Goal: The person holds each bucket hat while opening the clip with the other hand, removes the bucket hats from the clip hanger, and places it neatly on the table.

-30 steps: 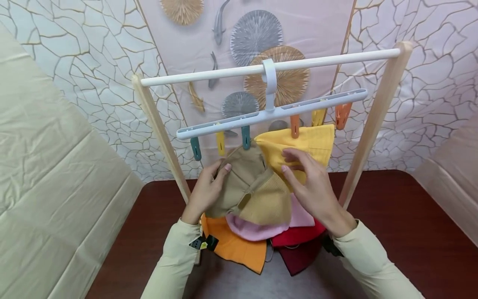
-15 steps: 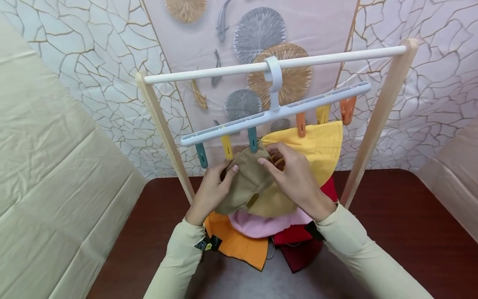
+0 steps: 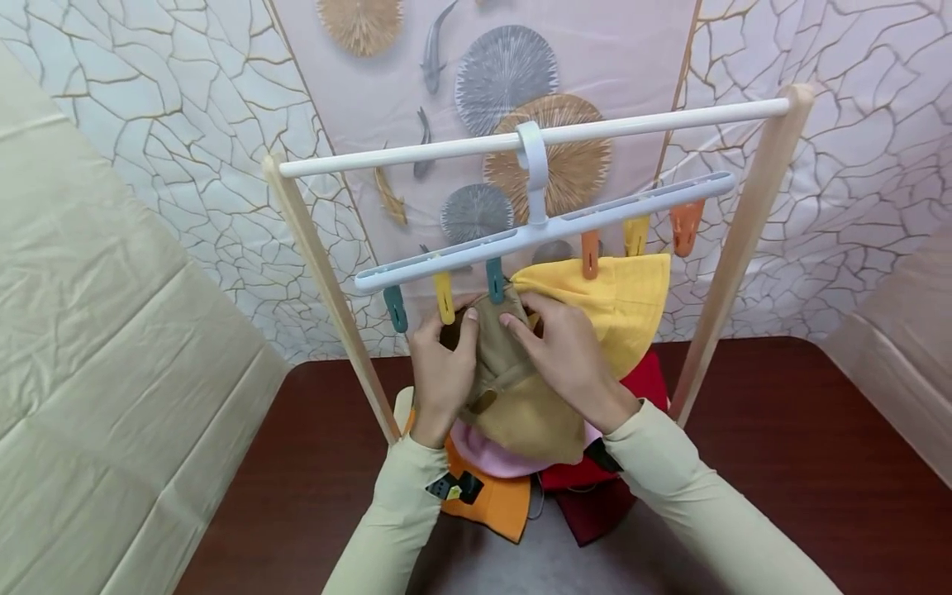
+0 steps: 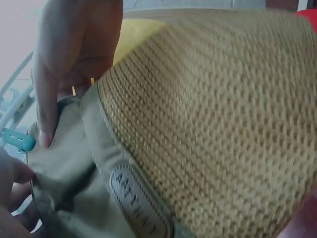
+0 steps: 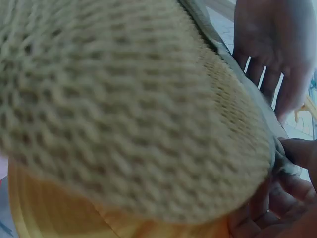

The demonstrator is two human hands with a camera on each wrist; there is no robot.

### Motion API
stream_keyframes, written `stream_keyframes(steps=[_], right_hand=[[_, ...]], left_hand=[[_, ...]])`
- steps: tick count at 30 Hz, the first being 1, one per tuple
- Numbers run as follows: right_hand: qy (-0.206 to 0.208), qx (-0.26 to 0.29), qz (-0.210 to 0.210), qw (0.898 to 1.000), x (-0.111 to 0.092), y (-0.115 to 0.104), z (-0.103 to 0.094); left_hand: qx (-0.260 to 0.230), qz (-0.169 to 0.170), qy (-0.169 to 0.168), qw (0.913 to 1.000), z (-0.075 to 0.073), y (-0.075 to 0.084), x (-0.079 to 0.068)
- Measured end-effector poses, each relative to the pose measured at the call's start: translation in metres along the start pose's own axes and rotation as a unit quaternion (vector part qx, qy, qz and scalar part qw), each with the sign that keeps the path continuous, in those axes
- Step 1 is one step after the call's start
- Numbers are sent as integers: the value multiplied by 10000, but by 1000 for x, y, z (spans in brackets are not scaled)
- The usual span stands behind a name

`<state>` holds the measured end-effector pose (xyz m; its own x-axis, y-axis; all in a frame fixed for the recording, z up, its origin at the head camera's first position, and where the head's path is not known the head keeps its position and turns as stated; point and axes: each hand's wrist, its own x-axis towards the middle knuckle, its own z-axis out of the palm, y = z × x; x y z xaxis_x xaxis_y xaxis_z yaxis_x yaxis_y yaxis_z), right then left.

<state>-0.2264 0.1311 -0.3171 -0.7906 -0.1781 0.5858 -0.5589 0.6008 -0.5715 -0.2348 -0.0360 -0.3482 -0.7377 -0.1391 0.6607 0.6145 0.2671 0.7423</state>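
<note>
A khaki hat [image 3: 531,413] hangs below a teal clip [image 3: 495,281] on the hanger. Part of it is smooth cloth and part a coarse tan weave [image 4: 223,114]; a stitched label [image 4: 141,201] sits on its band. My left hand [image 3: 444,372] pinches the cloth on the left, thumb in front and fingers behind. On the other side my right hand [image 3: 568,351] pinches the upper edge near the clip, fingers hidden behind the cloth. Behind the right hand a yellow hat [image 3: 632,297] hangs from an orange clip [image 3: 589,254].
The pale hanger [image 3: 461,254] hooks over a white rod [image 3: 669,121] between wooden posts [image 3: 732,264]. A yellow clip [image 3: 443,297] and another teal clip [image 3: 395,309] hang at left. Orange [image 3: 494,504], pink [image 3: 487,454] and red [image 3: 647,384] hats lie below.
My right hand has moved left from in front of the yellow hat and taken hold of the khaki hat. My left hand has shifted right, and the hat's cloth is drawn narrower between the hands.
</note>
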Motion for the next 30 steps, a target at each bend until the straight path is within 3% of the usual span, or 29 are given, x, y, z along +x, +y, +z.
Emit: stream_keyframes(steps=[4, 10, 19, 21, 25, 27, 30], right_hand=[[97, -162, -14, 9998, -1, -1, 3], [-49, -288, 24, 9996, -3, 4, 9], [-486, 288, 306, 9979, -3, 9, 16], [-536, 334, 394, 9972, -3, 10, 17], [-525, 184, 450, 9974, -4, 11, 20], [-475, 68, 460, 9978, -5, 11, 20], [-470, 22, 453, 9979, -5, 10, 24]], left_hand=[[-82, -129, -123, 9998, -2, 0, 3], [-9, -63, -145, 9999, -4, -1, 6], [143, -422, -391, 9982, -4, 5, 6], [286, -575, -195, 9977, -3, 8, 3], [665, -681, 558, 9939, -1, 16, -12], [714, -455, 875, 9926, 0, 19, -20], [727, 94, 1053, 9917, 1, 21, -28]])
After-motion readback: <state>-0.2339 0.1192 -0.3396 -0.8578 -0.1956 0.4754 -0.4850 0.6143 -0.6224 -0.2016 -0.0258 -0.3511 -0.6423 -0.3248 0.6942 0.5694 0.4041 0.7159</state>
